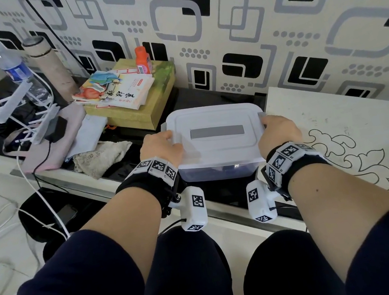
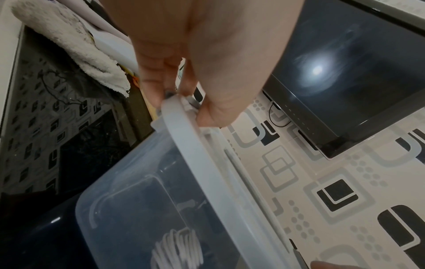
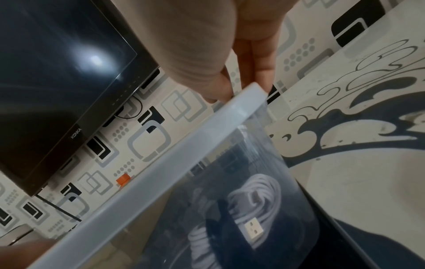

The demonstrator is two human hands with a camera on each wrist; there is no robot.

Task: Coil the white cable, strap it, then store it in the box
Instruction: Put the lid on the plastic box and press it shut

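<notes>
A translucent plastic box [image 1: 218, 173] stands on the dark glossy shelf in front of me, with its white lid [image 1: 215, 124] on top. My left hand [image 1: 159, 145] grips the lid's left edge at the latch [image 2: 188, 104], thumb on one side and fingers on the other. At the lid's right edge my right hand [image 1: 278, 130] holds on in the same way [image 3: 239, 89]. The coiled white cable [image 3: 255, 198] lies inside, seen through the wall, with a dark strap round it and its USB plug [image 3: 254, 230] showing. The coil [image 2: 177, 249] also shows from the left wrist.
Left of the box lie a rag [image 1: 101, 156], a pink cloth, books on a green case [image 1: 126, 91], an orange bottle [image 1: 143, 60] and a white rack [image 1: 23, 112]. A raised white patterned top [image 1: 342, 137] borders the box on the right. A television [image 2: 345, 72] hangs above.
</notes>
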